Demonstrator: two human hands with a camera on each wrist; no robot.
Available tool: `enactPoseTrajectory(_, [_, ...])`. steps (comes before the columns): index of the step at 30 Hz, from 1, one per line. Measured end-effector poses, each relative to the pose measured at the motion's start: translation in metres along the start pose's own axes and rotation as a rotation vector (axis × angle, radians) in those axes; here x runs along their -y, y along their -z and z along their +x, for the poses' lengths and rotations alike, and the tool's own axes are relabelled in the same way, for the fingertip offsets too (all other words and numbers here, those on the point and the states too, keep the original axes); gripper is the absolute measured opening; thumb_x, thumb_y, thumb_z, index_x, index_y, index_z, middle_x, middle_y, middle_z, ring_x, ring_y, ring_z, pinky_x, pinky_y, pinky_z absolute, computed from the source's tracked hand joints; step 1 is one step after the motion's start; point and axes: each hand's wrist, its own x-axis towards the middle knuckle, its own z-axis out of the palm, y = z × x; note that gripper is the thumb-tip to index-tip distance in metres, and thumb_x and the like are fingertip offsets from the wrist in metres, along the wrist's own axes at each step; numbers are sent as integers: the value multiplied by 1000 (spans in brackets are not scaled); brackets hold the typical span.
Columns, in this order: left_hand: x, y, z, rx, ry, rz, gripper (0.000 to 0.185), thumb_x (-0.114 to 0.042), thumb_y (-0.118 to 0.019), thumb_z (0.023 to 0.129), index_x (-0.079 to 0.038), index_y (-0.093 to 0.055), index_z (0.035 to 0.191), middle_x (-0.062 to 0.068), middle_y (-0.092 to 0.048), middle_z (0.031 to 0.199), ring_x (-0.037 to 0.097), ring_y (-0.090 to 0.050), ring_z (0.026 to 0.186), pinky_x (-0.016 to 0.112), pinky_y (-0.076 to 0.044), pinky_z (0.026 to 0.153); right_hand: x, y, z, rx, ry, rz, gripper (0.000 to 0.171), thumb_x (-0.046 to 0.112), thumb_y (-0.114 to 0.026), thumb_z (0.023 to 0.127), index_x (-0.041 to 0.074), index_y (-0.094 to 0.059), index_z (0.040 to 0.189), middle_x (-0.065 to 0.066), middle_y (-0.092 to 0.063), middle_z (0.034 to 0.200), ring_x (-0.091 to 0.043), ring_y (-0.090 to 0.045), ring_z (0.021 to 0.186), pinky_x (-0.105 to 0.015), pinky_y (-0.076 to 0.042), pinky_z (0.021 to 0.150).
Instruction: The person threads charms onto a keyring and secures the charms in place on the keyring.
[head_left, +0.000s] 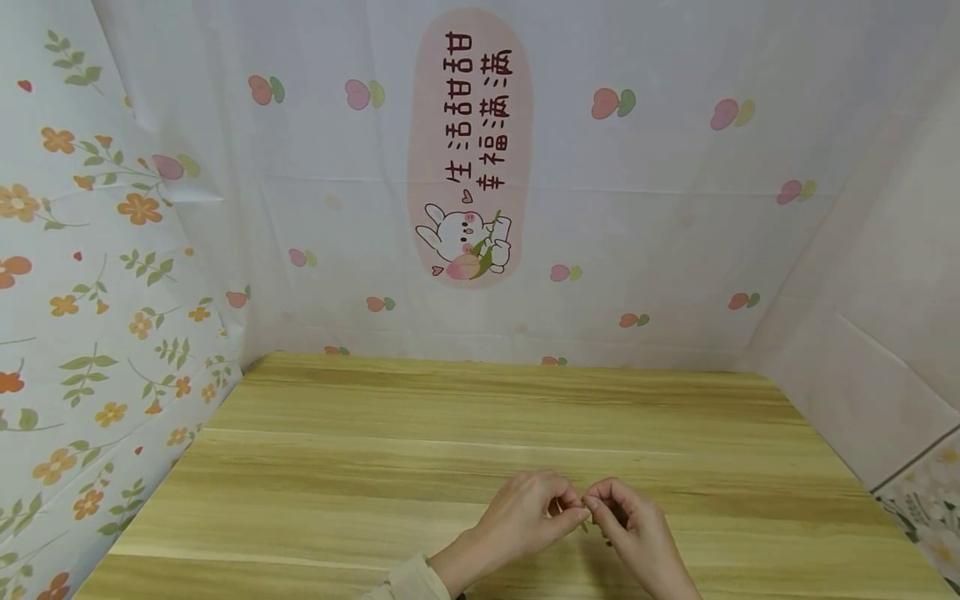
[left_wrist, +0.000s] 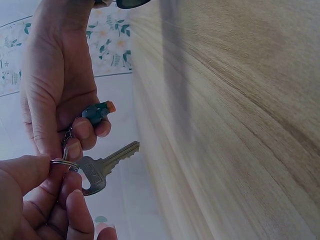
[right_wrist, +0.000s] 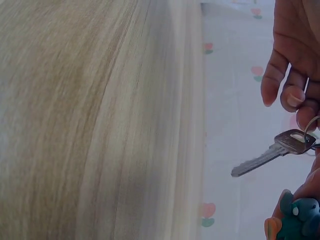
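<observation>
My two hands meet low over the near edge of the wooden worktop (head_left: 465, 433), working a small set of keys held just above the wood. My left hand (head_left: 525, 517) pinches the split ring (left_wrist: 64, 163) between thumb and forefinger, and a silver key (left_wrist: 102, 167) hangs from that ring, its blade pointing towards the worktop. My right hand (head_left: 633, 525) curls round a small teal charm with an orange tip (left_wrist: 97, 112), joined to the ring by a short chain (left_wrist: 66, 137). Neither hand is free; both are closed on parts of the same bunch. The step in hand looks like threading the key or the charm on or off the ring; which way, I cannot tell. As I judge it, the next move calls for a thumbnail to pry the coil open while the other hand slides the piece round. Printed cloth (head_left: 675, 208) screens the far side.
</observation>
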Motion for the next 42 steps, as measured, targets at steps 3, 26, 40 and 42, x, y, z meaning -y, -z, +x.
enactPoseTrajectory(3, [-1,0,0,4,12,-3,15,-25,-64,90,-18,-70,77,-16,-61,73,-10,-44,61,8,-38,53,0,0,0,5,10,6,11,3,-58,91,10,-59,83,-2,-52,64,-2,-44,53,-22,-39,44])
enactPoseTrajectory(26, [-2,0,-2,-1,40,8,16,-28,-63,90,-20,-70,77,-17,-60,72,-9,-42,59,10,-36,51,0,0,-2,-1,51,-5,11,0,-58,90,9,-60,84,4,-52,65,-2,-43,53,-21,-38,44])
enactPoseTrajectory(40, [-1,0,-3,-37,-57,15,11,-22,-65,89,-17,-67,80,-12,-62,78,-10,-49,70,5,-37,59,3,0,-1,0,-43,13,11,3,-58,91,9,-59,83,2,-51,64,-4,-45,52,-22,-40,44])
enactPoseTrajectory(42, [-1,0,-3,-39,-66,19,11,-22,-65,89,-16,-67,79,-11,-62,78,-11,-49,70,5,-37,59,2,0,-1,-4,-30,11,11,2,-58,91,9,-60,83,3,-50,64,-4,-44,52,-22,-39,43])
